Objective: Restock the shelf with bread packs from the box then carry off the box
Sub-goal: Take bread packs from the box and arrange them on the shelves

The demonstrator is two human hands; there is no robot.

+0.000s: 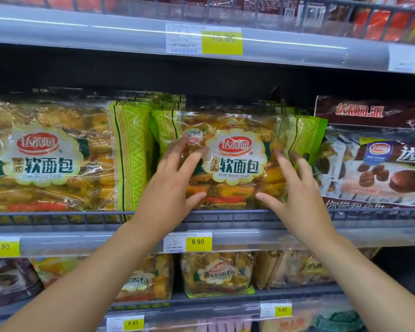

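Note:
A bread pack [235,161] with green ends and a red logo stands upright on the middle shelf [249,215], behind the wire rail. My left hand [173,185] lies flat on its left face with straight fingers and the thumb near its lower edge. My right hand [295,188] presses its right side the same way. A second, larger stack of identical bread packs [55,156] stands to the left. The box is not in view.
Dark chocolate pie packs [376,161] stand close on the right. Above is another shelf edge with a price tag [204,40]. Below, a lower shelf holds smaller bread packs [216,274]. Yellow price labels [198,242] line the shelf fronts.

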